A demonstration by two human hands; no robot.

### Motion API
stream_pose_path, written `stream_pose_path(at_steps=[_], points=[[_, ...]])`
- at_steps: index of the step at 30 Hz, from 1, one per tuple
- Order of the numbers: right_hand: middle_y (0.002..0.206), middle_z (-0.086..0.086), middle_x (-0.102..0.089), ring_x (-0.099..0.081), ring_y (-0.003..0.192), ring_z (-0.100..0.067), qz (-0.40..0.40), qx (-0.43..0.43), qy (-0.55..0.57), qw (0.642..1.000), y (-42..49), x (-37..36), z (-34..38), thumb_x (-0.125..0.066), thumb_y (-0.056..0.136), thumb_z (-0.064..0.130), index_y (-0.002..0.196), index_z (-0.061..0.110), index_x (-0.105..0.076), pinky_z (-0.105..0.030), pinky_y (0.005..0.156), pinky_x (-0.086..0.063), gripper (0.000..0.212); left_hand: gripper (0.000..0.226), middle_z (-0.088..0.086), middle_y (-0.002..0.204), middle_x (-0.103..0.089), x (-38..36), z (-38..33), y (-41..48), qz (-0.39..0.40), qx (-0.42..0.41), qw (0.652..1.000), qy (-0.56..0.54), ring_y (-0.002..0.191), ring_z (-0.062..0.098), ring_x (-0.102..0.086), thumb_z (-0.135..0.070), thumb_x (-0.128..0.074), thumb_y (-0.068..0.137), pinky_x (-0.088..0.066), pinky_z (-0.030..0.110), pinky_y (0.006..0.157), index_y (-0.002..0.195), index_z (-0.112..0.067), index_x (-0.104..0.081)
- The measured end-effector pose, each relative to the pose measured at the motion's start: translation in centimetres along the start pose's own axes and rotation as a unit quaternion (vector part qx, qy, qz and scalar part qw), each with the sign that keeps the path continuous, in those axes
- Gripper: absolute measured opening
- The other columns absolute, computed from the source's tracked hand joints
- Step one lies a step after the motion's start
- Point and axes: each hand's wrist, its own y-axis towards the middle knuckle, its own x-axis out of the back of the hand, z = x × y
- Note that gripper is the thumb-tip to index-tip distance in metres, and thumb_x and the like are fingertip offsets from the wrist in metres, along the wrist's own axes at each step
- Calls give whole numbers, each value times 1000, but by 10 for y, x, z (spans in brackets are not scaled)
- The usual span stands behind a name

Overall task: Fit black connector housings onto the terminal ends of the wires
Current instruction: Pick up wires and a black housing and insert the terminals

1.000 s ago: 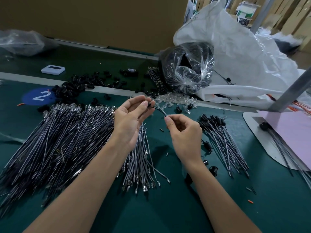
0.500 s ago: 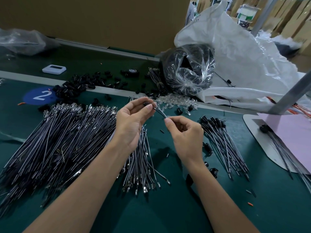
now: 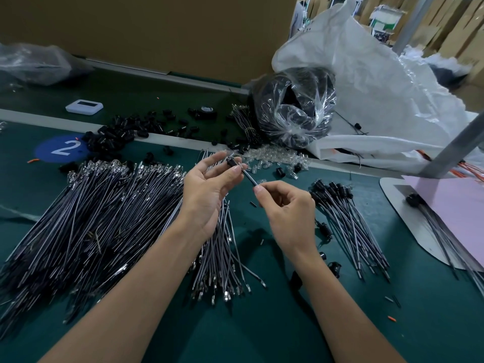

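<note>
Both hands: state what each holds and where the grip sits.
Left hand pinches the black connector housing by its body. Right hand pinches the grey wire on its insulation, just short of the housing.

We logged even, fairly dim overhead light. Soft shadows lay on the dark green table mat (image 3: pixel 262 334) under the right hand (image 3: pixel 290 213) and its forearm. Glare broke across the crinkled clear plastic bag (image 3: pixel 296 111), and the large white plastic sack (image 3: pixel 379 82) read nearly overexposed. The small black connector housing (image 3: pixel 231 162) in the left hand (image 3: pixel 207 195) and the thin grey wire (image 3: pixel 250 178) pinched by the right were sharp. Wide-angle distortion slanted the grey metal post (image 3: pixel 455 148) at the right edge. The big pile of grey wires (image 3: pixel 78 218) smeared dark toward the lower left.
</note>
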Motion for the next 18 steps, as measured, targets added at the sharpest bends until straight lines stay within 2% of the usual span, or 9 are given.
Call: stream_pose_path(at_steps=[3,7,11,18], points=[[62,9,-66,-54,54,-2,5,-1,-9,1000,0,0,0,-70,90,14,79,14,-75,-13,55,-41,11,38,10,92,-75,-1,2,-1,15,16,1000,10,88,20,-73,8,-65,79,-58,23,76,114,-1,-56],[63,10,-66,-55,55,-2,3,-3,-15,1000,0,1,-1,-70,89,15,80,14,-75,-14,56,-42,10,48,11,96,-75,-3,4,-3,27,29,999,16,90,20,-73,-2,-71,68,-59,23,76,114,2,-58],[62,10,-66,-54,54,-1,-5,-2,-10,1000,0,1,-1,-70,89,15,79,17,-75,-14,55,-42,11,41,9,93,-75,0,5,-2,38,20,998,43,88,18,-72,-4,-72,64,-58,22,74,105,-2,-66],[62,11,-66,-54,54,-1,-14,7,-1,1000,0,1,0,-70,89,14,78,22,-73,-13,54,-42,13,37,11,89,-75,0,8,-4,50,23,996,75,83,18,-72,-4,-76,59,-57,21,70,96,-4,-68]])
